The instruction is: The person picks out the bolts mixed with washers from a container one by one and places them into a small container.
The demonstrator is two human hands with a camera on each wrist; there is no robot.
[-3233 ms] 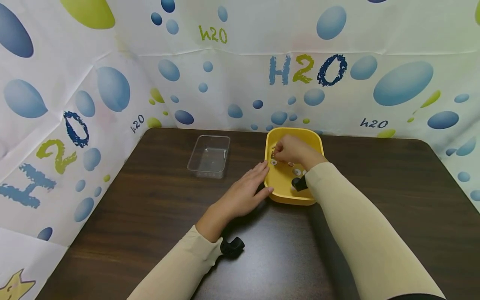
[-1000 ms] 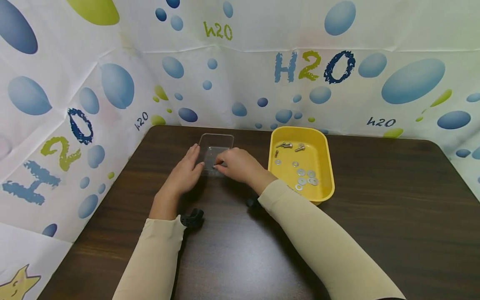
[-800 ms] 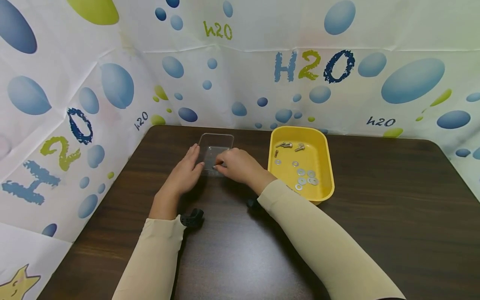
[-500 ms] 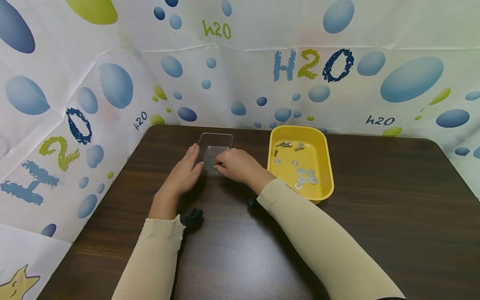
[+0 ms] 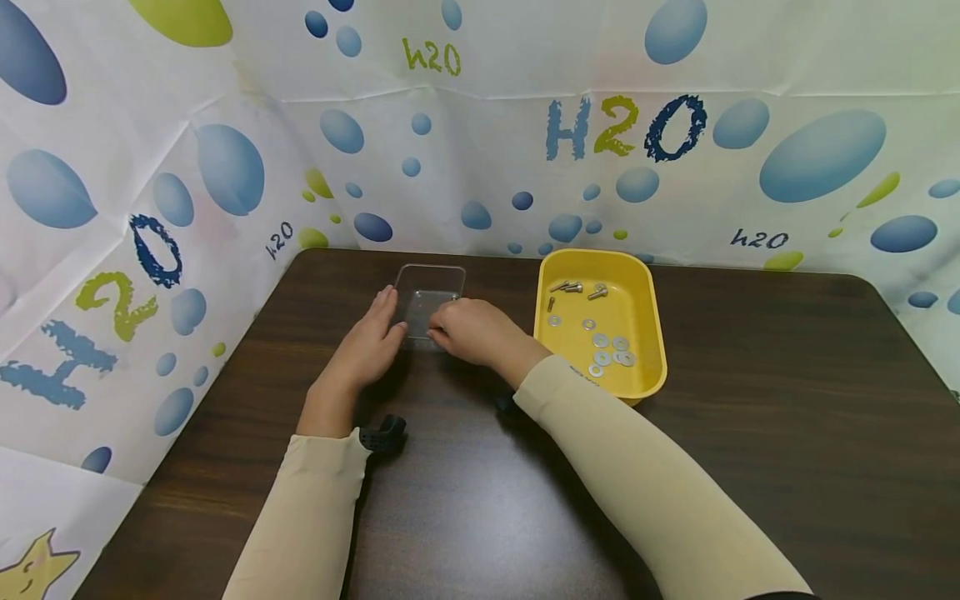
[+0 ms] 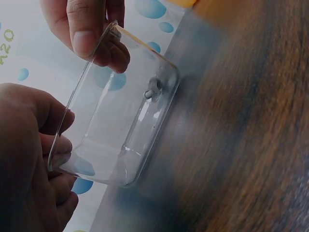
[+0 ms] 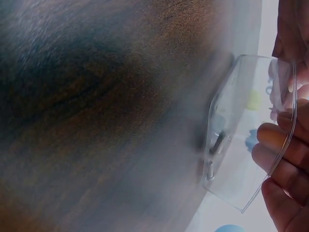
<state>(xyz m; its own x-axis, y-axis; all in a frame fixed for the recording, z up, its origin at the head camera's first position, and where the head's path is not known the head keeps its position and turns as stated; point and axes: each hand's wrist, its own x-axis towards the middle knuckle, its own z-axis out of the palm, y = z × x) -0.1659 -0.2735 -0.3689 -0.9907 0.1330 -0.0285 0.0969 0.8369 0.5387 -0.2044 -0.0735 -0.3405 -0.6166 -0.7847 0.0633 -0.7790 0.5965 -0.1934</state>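
Observation:
A clear plastic box [image 5: 431, 302] stands on the table, left of a yellow tray. Along its left side my left hand [image 5: 364, 343] rests with straight fingers, touching the wall. My right hand [image 5: 480, 335] is at the box's near right corner, fingers bent in over the rim. No item shows between its fingertips in the wrist views. Small metal screws [image 7: 218, 143] lie inside the box close to the right hand; the left wrist view shows them as a grey cluster [image 6: 153, 89] beneath the right fingers [image 6: 119, 59].
The yellow tray [image 5: 654, 333] stands at the right, holding several screws [image 5: 573, 287] at its far end and several flat washers [image 5: 602, 341] nearer. A printed cloth [image 5: 495, 75] hangs behind the dark wooden table [image 5: 757, 433].
My right hand has moved from the yellow tray to the clear box, and my left hand from the tray's edge to the box's side. The dark speck at my right fingertips no longer shows.

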